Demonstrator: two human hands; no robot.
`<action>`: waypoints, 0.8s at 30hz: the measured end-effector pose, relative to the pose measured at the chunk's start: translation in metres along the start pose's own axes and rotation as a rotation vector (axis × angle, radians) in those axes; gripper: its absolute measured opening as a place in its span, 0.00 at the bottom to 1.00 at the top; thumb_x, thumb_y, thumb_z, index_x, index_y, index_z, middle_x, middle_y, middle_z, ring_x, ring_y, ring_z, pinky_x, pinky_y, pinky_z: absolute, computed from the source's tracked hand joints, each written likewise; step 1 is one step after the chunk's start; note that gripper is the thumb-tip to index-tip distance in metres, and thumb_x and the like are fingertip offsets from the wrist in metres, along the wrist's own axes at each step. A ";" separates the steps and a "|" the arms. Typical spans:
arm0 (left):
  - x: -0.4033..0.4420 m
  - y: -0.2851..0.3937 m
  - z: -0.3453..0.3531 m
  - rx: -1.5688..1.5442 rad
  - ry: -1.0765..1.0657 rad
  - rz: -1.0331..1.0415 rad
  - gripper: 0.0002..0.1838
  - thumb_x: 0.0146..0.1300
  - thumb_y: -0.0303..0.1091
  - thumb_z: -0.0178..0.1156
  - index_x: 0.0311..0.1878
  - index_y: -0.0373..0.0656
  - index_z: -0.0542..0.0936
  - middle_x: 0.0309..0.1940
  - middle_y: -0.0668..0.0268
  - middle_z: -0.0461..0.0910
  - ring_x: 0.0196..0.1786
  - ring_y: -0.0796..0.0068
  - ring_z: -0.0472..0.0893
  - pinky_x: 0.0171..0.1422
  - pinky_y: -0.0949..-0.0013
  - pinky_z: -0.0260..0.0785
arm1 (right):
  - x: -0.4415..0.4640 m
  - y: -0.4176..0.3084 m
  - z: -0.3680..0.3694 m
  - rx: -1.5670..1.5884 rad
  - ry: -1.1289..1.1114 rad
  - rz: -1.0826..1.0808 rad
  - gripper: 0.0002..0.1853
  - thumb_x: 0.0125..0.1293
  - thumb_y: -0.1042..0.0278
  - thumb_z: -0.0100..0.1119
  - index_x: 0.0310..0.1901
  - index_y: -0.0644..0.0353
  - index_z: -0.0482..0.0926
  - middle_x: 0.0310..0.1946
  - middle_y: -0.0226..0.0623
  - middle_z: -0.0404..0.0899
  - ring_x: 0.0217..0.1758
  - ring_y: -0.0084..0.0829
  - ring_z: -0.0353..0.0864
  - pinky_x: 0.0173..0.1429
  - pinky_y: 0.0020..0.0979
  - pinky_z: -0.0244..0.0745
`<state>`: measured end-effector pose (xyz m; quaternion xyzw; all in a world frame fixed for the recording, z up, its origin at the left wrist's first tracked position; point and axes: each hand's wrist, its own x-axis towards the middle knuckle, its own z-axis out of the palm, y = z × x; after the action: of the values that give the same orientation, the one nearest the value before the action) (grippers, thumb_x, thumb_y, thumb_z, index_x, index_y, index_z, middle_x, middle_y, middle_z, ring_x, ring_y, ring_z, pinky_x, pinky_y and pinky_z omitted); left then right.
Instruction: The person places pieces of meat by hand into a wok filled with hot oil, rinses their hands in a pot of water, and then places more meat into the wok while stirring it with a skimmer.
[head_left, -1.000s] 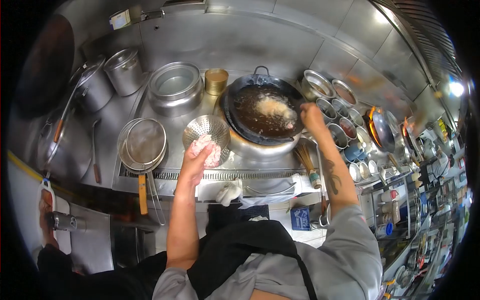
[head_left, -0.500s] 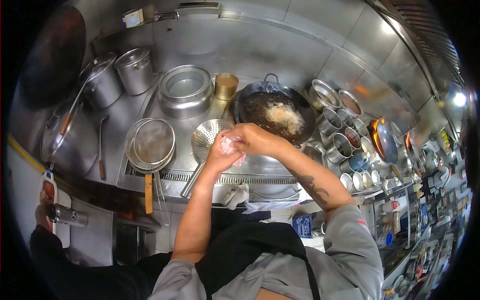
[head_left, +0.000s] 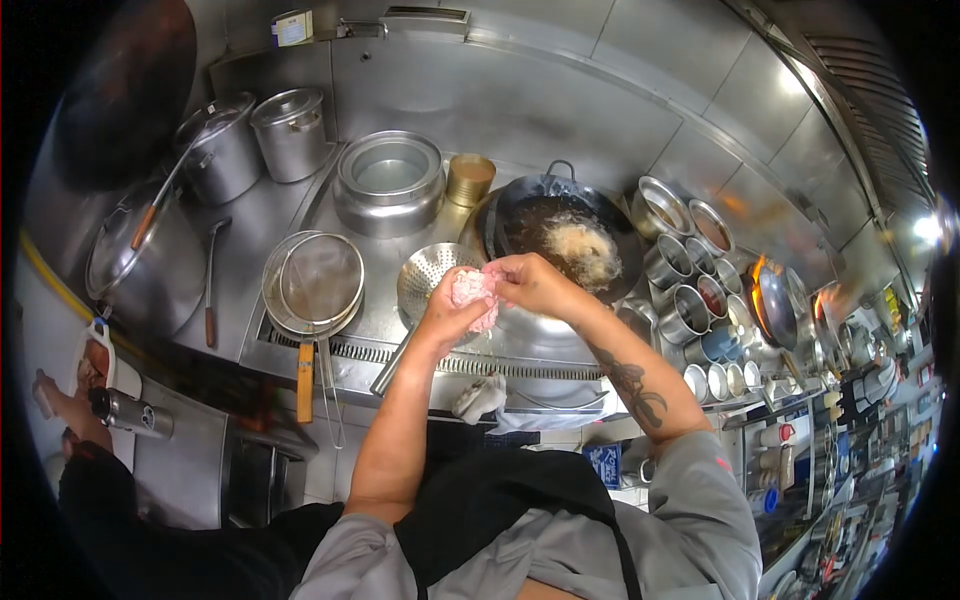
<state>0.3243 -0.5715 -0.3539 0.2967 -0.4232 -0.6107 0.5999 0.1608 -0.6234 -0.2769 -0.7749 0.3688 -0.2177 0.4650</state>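
Note:
My left hand (head_left: 445,318) is closed round a soft lump of pale pink raw meat (head_left: 472,290). The fingers of my right hand (head_left: 535,285) pinch the lump's right edge, with the thumb bent in against it. Just behind my left hand lies a perforated strainer ladle (head_left: 424,268), partly covered by the hand. Beyond my right hand, a black wok (head_left: 525,205) holds dark oil, in which a pale piece of food (head_left: 580,250) fries among bubbles.
On the left rest wire-mesh strainers (head_left: 318,280) with handles over the counter's front edge. A steel pot (head_left: 390,195) and a tin can (head_left: 470,180) stand behind. Several metal containers (head_left: 683,312) crowd the right. A co-worker's hand (head_left: 75,405) is at far left, near a white tray (head_left: 122,370).
My hands have opened apart a little, so more of the pink meat shows. The camera view has shifted slightly. At far left, the co-worker's hand has moved and shows more.

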 end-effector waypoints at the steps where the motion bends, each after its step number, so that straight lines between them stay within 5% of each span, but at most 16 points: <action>1: 0.000 0.000 0.000 0.011 0.000 0.010 0.19 0.56 0.22 0.64 0.51 0.41 0.71 0.42 0.66 0.79 0.43 0.78 0.80 0.47 0.73 0.74 | 0.000 0.004 0.000 -0.093 -0.007 -0.019 0.11 0.64 0.77 0.55 0.47 0.69 0.79 0.31 0.33 0.81 0.29 0.16 0.76 0.32 0.21 0.75; 13: -0.002 -0.008 -0.004 -0.076 0.041 -0.014 0.23 0.57 0.20 0.61 0.56 0.40 0.69 0.44 0.63 0.78 0.46 0.75 0.80 0.48 0.71 0.75 | -0.004 0.007 -0.009 0.213 0.081 0.093 0.09 0.65 0.78 0.53 0.44 0.69 0.79 0.31 0.32 0.80 0.28 0.19 0.76 0.32 0.20 0.74; 16: -0.002 -0.006 -0.006 -0.174 0.023 -0.058 0.25 0.56 0.17 0.58 0.57 0.41 0.67 0.45 0.62 0.78 0.46 0.73 0.80 0.48 0.70 0.75 | -0.007 0.004 -0.004 0.132 0.038 0.113 0.09 0.64 0.75 0.56 0.44 0.68 0.79 0.31 0.36 0.80 0.30 0.23 0.77 0.34 0.27 0.75; 22: -0.002 -0.013 -0.010 -0.116 0.006 -0.010 0.24 0.54 0.17 0.55 0.57 0.39 0.68 0.45 0.62 0.76 0.45 0.73 0.79 0.48 0.70 0.74 | -0.009 0.002 0.005 -0.638 0.020 -0.328 0.09 0.58 0.73 0.59 0.40 0.65 0.79 0.30 0.50 0.78 0.32 0.43 0.78 0.39 0.38 0.73; 24: -0.004 -0.015 -0.011 -0.103 0.034 -0.029 0.25 0.54 0.16 0.53 0.57 0.39 0.68 0.45 0.62 0.76 0.45 0.73 0.79 0.48 0.70 0.74 | -0.012 -0.003 0.003 -0.562 0.086 -0.336 0.07 0.57 0.74 0.56 0.36 0.68 0.77 0.29 0.56 0.75 0.34 0.52 0.76 0.42 0.41 0.72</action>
<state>0.3272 -0.5705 -0.3729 0.2819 -0.3769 -0.6351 0.6125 0.1566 -0.6111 -0.2756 -0.9130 0.3007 -0.2134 0.1745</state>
